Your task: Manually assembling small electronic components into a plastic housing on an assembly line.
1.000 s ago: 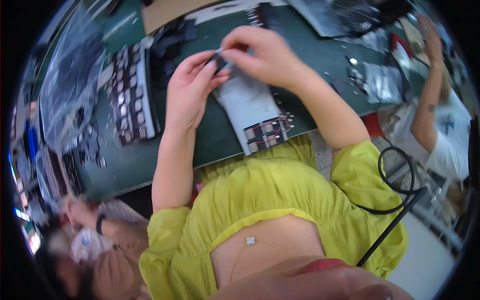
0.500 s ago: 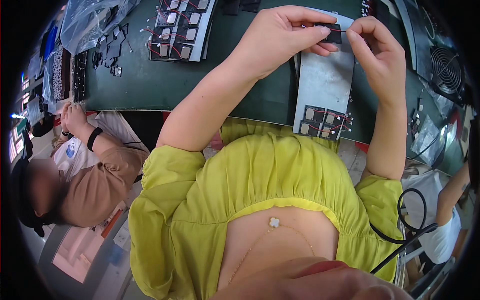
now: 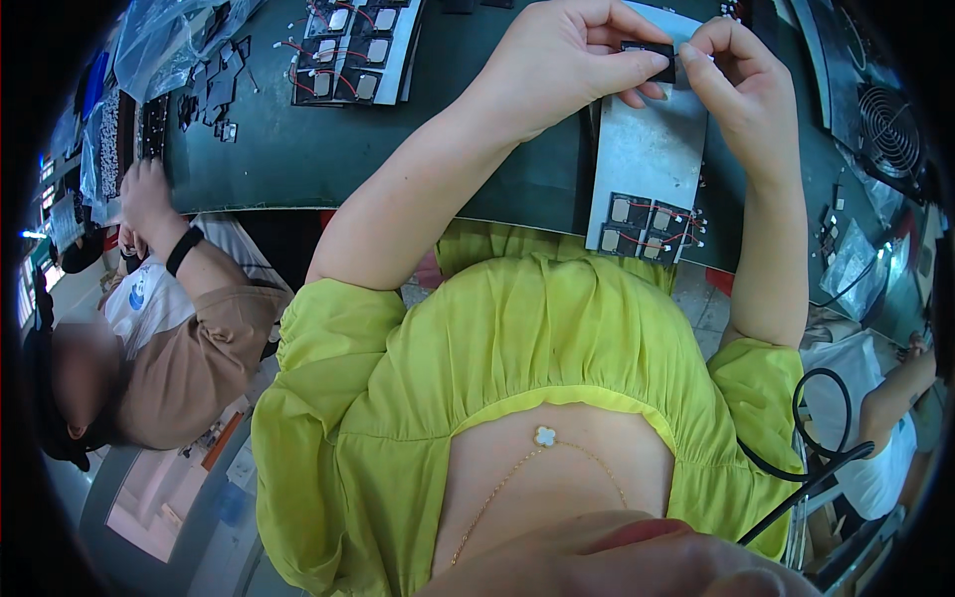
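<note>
A small black piece (image 3: 656, 48) is pinched in the fingers (image 3: 637, 67) of the left hand (image 3: 567, 75) over the pale plate (image 3: 649, 149) on the green table (image 3: 497, 179), while the right hand's (image 3: 746, 95) are bent close together just beside it, any grip there being too small to tell.

Green-topped bench (image 3: 497, 185) spans the upper view, pale tiled floor (image 3: 707, 308) showing beyond its near edge, grey-rimmed panel (image 3: 154, 502) at lower left, small bright white light (image 3: 34, 232) at far left rim.

A small black piece (image 3: 665, 49) is pinched, the left hand (image 3: 575, 68).
</note>
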The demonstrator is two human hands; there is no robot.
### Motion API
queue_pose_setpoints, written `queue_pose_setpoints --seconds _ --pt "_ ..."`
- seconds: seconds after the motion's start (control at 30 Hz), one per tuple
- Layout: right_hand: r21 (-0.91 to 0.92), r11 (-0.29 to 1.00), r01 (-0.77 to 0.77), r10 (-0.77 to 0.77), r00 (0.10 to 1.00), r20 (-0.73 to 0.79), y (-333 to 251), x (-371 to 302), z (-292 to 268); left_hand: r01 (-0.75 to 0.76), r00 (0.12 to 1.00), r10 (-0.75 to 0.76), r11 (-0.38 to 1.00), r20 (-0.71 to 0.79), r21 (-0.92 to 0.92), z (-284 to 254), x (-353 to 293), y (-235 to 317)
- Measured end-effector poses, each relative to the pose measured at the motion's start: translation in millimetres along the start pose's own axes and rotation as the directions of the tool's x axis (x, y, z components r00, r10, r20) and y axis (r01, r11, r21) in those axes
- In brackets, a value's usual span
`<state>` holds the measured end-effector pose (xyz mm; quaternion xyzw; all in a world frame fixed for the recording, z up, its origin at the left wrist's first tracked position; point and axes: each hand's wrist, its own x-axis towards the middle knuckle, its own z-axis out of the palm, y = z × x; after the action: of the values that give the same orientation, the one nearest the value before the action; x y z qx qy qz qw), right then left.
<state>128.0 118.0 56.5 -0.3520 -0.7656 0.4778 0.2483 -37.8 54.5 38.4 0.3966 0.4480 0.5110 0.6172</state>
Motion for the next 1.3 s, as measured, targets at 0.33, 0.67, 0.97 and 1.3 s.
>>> queue_pose_setpoints --seconds 0.33,0.67,0.97,1.3 --pt "0.009 0.998 0.067 -0.066 0.994 -0.089 6.4 4.1 -5.1 -0.111 0.99 0.099 0.985 -0.096 -0.135 2.7 2.2 -3.2" --pt "-0.621 0.73 0.286 -0.301 0.95 0.084 -5.6 72.3 3.0 -0.201 0.976 0.219 0.914 0.011 -0.354 -3.6 -5.6 -0.1" --pt "-0.841 0.462 0.283 -0.303 0.941 0.151 29.5 132.7 35.7 -0.22 0.976 0.179 0.815 -0.127 -0.536 -16.2 0.9 -10.3" --pt "-0.701 0.504 0.505 -0.732 0.68 -0.037 -19.3 39.4 10.2 -0.248 0.968 0.177 0.75 -0.176 -0.614 -23.6 6.6 -3.0"
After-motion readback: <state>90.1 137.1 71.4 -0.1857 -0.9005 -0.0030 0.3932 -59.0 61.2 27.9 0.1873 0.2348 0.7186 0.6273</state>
